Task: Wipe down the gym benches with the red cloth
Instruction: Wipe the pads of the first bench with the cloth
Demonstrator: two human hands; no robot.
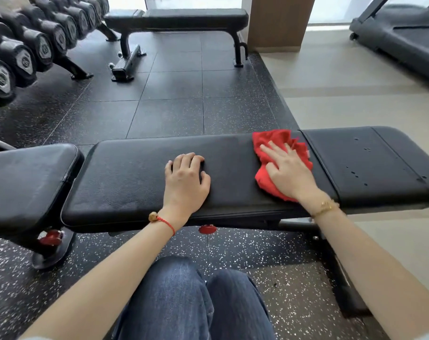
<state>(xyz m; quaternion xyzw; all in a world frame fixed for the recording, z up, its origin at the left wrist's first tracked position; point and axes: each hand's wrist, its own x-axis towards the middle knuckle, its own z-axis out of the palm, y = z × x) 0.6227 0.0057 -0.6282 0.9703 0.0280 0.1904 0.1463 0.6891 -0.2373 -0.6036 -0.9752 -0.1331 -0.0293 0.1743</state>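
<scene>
Both hands lie flat on black bench (135, 173): right hand (289, 170) pressing red cloth (277, 143), left hand (186, 177) bare.

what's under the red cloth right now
The red cloth lies on the black pad of the near bench, beside the seam, with the right hand pressing flat on top. The pad surface beneath it is covered.

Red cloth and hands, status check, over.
Right hand flat, pressing red cloth onto near bench. Left hand resting on the pad, fingers curled, holding nothing. Far bench untouched. Nothing blocking the pad.
</scene>
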